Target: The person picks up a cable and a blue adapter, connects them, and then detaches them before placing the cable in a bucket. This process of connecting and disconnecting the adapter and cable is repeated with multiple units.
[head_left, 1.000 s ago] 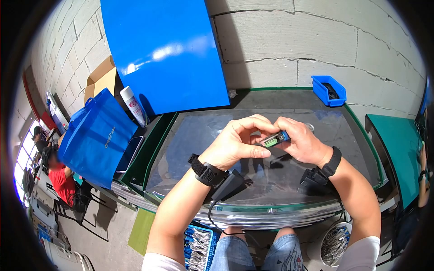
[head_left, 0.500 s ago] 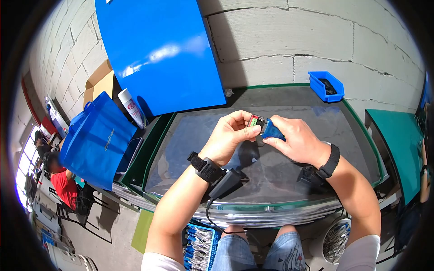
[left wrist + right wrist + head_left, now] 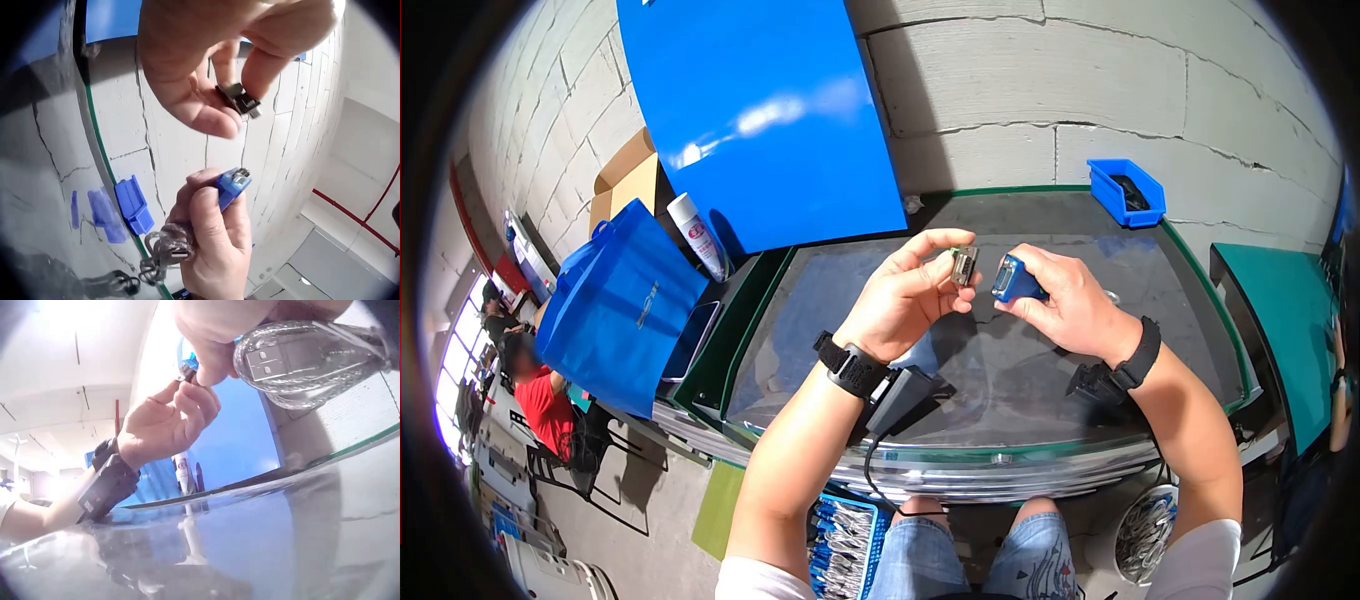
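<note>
My left hand point(image 3: 898, 302) pinches a small D-sub connector point(image 3: 964, 266) between thumb and fingers, its metal face turned to the right. A bit of green shows at its back edge. My right hand point(image 3: 1072, 306) grips a blue serial plug point(image 3: 1017, 280), whose metal end points left at that connector. A gap separates the two in the head and left wrist views. From the right hand hangs the plug's coiled, clear-jacketed cable point(image 3: 164, 253), with a USB plug point(image 3: 267, 363) at its other end, close to the right wrist camera. Both hands are above the dark table top point(image 3: 1000, 400).
A blue bin point(image 3: 1127, 193) with dark items stands at the back right. On the left are a blue bag point(image 3: 615, 305), a spray can point(image 3: 697, 237) and a cardboard box point(image 3: 622, 180). Below the table edge sit a blue basket point(image 3: 878, 520) and a white bucket point(image 3: 1103, 550) of cables.
The hands were close together around the connector with its green terminals facing up. Now the small connector is turned to show its metal face, and the blue plug has drawn apart to the right.
</note>
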### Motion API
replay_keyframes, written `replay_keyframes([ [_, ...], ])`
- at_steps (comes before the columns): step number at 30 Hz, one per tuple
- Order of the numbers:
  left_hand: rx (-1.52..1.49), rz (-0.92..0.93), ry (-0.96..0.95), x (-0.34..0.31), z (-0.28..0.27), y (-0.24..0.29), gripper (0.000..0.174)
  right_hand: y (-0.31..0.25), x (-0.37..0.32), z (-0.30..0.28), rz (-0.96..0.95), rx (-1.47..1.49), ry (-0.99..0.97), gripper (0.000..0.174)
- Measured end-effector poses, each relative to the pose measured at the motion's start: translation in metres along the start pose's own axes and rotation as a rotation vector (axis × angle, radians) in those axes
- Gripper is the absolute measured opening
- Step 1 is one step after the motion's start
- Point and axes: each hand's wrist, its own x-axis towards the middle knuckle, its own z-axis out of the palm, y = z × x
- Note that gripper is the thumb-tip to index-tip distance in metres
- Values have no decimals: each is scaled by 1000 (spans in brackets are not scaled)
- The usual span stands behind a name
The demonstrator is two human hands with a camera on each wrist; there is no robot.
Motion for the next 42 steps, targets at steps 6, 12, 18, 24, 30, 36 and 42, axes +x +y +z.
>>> replay_keyframes([
  [6,-35,-7,-56,-1,-2,0,35,-1,-1,-1,-2,143,-15,29],
  [12,13,27,-117,-1,1,0,33,-4,1,-6,-57,149,-76,28],
  [18,51,36,-96,-4,5,1,30,-7,1,-6,-71,104,-74,27],
  [24,76,46,-56,-5,8,2,34,-1,1,-4,-117,97,-70,30],
  [30,84,68,-52,-5,8,1,34,-5,2,-5,-105,103,-74,31],
  [36,162,107,10,-4,7,0,37,-3,-1,-1,-44,44,-39,29],
  [42,205,120,36,-3,9,-1,36,-7,-1,-2,-14,-35,-60,28],
])
